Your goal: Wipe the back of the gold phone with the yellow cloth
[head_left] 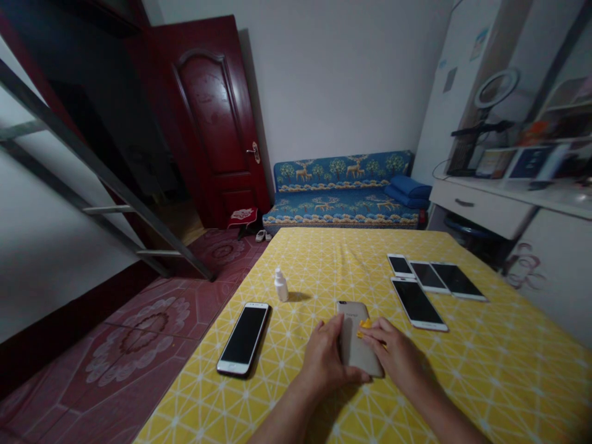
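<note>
A phone [359, 356], back up, with a yellow cloth [365, 323] to it.
It's well in from the table's [319, 259] left edge; the left hand [324, 351] clasps its side and bottom, the right hand [393, 348] pinches the cloth. For what looks like wiping, I'd hold steady, flatten the cloth, press lightly and cover all 4 corners. A white bottle [281, 288] stands beyond.

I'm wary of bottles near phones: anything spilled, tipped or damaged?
Nothing stands out: the white plastic bottle stands upright, no spill shows on the yellow patterned tablecloth. Fine scratches on the beige rectangular phone can't be judged.
</note>
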Demonstrator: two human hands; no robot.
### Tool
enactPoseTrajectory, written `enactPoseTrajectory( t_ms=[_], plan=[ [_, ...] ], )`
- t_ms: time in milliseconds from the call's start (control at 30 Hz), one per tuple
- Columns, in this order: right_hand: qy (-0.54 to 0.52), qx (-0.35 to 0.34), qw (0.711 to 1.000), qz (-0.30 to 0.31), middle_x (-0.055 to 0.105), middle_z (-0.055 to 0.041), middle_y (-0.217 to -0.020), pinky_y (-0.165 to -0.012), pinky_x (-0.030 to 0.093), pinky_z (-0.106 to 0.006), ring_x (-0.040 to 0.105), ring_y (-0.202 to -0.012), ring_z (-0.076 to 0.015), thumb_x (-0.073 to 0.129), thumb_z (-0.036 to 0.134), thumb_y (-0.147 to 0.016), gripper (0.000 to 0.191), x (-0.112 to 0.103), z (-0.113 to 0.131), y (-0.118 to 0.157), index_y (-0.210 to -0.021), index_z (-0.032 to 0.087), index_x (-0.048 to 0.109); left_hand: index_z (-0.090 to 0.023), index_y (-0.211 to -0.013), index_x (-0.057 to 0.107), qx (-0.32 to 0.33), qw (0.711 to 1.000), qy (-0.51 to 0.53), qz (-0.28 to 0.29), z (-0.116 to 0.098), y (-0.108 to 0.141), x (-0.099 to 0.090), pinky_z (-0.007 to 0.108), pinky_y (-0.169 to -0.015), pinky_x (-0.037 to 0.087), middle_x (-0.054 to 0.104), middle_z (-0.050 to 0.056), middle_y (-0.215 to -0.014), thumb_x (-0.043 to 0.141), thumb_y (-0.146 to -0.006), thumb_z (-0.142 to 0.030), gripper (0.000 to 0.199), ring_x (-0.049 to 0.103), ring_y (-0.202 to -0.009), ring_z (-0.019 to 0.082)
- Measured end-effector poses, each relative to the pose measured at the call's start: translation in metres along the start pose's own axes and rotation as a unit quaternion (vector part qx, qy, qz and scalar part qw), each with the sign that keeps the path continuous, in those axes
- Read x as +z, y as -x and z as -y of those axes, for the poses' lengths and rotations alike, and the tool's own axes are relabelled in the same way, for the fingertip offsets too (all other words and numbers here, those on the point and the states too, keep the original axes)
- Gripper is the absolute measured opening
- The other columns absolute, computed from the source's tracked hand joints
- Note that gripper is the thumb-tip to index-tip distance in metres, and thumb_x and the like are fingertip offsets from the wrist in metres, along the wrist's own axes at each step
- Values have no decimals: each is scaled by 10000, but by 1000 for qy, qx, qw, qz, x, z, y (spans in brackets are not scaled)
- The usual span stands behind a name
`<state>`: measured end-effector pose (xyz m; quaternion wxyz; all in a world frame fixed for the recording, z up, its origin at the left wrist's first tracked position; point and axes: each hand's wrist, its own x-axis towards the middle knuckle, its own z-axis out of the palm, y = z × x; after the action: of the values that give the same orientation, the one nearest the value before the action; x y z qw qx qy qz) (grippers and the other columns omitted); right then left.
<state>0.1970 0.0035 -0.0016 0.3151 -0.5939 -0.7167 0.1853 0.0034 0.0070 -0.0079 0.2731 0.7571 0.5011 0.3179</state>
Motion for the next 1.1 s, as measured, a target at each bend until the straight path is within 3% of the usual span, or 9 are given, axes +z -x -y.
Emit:
enactPoseTrajectory(
  t_ms=[233,433,633,867,1100],
  plan=[
    [22,-7,999,-26,689,-25,-927,-663,509,-252,671,-821,-181,496,378,-913,280,-1,4,12,-966,317,764,-187,-1461,442,2,1000,-9,3,4,1,2,598,-1186,249,552,162,-1428,922,-406,-528,1207,516,-1297,399],
    [47,-14,999,-11,678,-18,-929,-693,502,-268,673,-840,-180,474,357,-930,291,-4,10,15,-980,314,757,-177,-1463,436,12,1000,-2,8,2,2,0,609,-1191,229,546,168,-1434,923,-412,-521,1208,513,-1300,400],
    [58,-17,998,-9,685,-2,-865,-591,456,-238,650,-755,-160,536,334,-888,222,-3,18,24,-825,321,749,-173,-1471,423,13,1000,0,13,1,2,-1,617,-1195,206,516,177,-1462,893,-463,-547,1173,486,-1335,398],
    [56,-64,996,33,678,-5,-803,-680,483,-256,635,-772,-176,537,322,-865,215,-4,30,29,-738,298,709,-133,-1455,437,27,1000,-6,1,5,2,1,611,-1181,244,523,204,-1447,843,-541,-517,1071,492,-1336,388],
    [65,-81,994,42,672,-8,-749,-643,443,-282,630,-729,-176,507,299,-890,257,-7,39,28,-714,271,692,-149,-1452,439,39,999,-7,7,7,1,1,605,-1176,250,518,199,-1454,840,-552,-505,1048,498,-1335,372]
  ],
)
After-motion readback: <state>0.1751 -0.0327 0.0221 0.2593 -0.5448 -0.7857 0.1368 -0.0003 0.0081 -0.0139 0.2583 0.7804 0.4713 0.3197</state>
